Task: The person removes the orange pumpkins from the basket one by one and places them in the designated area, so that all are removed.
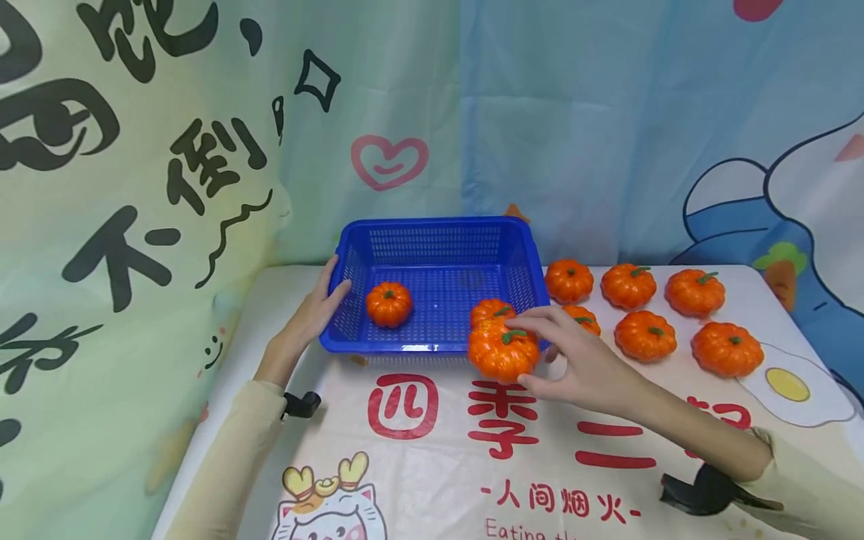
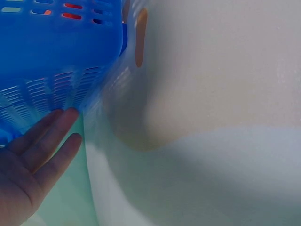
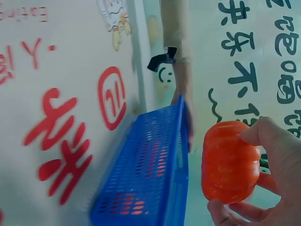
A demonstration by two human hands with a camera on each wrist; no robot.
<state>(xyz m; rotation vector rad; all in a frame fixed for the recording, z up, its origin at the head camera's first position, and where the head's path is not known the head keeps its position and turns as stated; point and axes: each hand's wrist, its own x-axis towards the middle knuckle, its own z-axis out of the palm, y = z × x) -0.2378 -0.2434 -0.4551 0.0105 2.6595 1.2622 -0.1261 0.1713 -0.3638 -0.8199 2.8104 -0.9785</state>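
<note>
A blue plastic basket (image 1: 435, 349) with slotted walls stands at the back of the table. My left hand (image 1: 316, 300) holds its left side, the thumb over the rim and the fingers along the outer wall, as the left wrist view also shows. At the basket's front right corner, my right hand (image 1: 580, 360) grips an orange toy pumpkin (image 1: 499, 356) with a green stem, held above the front rim. Inside the basket, one pumpkin (image 1: 389, 304) lies at the left. Another pumpkin (image 1: 489, 309) at the right is partly hidden behind the held one.
Right of the basket, several pumpkins stand in two rows, among them a back one (image 1: 628, 286) and a front one (image 1: 727, 349). One pumpkin (image 1: 582, 319) is partly covered by my right hand. A printed cloth (image 1: 432, 465) covers the table; a curtain (image 1: 553, 135) hangs behind.
</note>
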